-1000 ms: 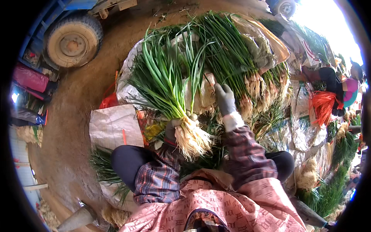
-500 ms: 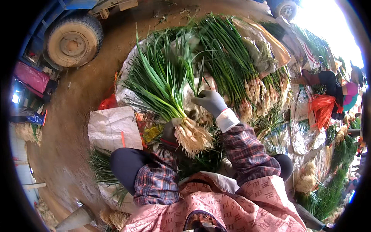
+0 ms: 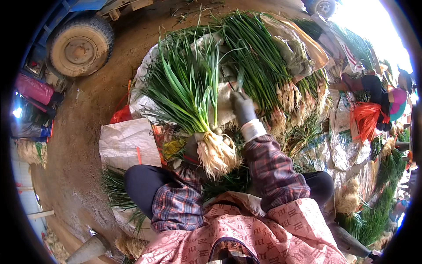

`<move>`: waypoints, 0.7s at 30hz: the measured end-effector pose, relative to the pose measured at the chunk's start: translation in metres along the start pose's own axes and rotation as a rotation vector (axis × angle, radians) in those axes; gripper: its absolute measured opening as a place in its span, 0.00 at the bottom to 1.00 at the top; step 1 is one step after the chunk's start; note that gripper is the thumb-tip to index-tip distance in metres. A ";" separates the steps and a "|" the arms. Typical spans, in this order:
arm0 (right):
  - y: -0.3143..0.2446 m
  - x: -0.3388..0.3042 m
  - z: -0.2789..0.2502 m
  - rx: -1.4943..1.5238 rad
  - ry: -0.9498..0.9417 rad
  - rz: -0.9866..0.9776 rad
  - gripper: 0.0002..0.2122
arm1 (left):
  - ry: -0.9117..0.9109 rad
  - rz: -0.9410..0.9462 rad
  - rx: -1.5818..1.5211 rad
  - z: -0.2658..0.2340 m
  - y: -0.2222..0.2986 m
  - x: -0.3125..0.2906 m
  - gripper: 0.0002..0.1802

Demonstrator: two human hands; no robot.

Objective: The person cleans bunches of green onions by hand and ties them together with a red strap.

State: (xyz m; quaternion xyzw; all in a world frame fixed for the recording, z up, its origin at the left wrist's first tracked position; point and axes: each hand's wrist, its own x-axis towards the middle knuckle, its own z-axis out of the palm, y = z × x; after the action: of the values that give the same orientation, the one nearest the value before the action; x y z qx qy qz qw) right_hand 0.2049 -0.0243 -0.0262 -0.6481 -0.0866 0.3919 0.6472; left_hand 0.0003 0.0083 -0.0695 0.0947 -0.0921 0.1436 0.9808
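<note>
A bunch of green garlic (image 3: 193, 105) lies in front of me, its long leaves pointing away and its pale bulbs and roots (image 3: 215, 154) toward me. My left hand (image 3: 191, 148), in a dark glove, is closed round the bunch just above the bulbs; the stalks partly hide its fingers. To the right of the bunch, my grey-gloved right hand (image 3: 242, 108) reaches forward with fingers drawn together. A thin, blurred strip shows at its fingertips, too smeared to name. Beyond that hand lies a larger pile of green garlic (image 3: 259, 61), roots toward me.
A muddy truck wheel (image 3: 80, 49) stands at the far left. A white woven sack (image 3: 129, 143) lies beside my left knee, with a red bag (image 3: 121, 115) behind it. At right are orange-red strings (image 3: 367, 119), more bundles (image 3: 348, 198) and another person (image 3: 393, 99).
My right hand has moved forward, away from me, from beside the bunch's stems toward the larger pile. The left hand keeps its hold on the bunch.
</note>
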 end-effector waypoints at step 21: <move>-0.086 -0.071 -0.094 -0.464 -0.373 -0.522 0.18 | 0.202 -0.048 0.288 0.066 -0.013 0.035 0.30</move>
State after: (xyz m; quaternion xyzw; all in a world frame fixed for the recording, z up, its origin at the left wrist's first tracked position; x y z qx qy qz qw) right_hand 0.2492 -0.1280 0.0658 -0.6511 -0.4507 0.2952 0.5345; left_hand 0.0267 -0.0085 -0.0010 0.2214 0.0306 0.1408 0.9645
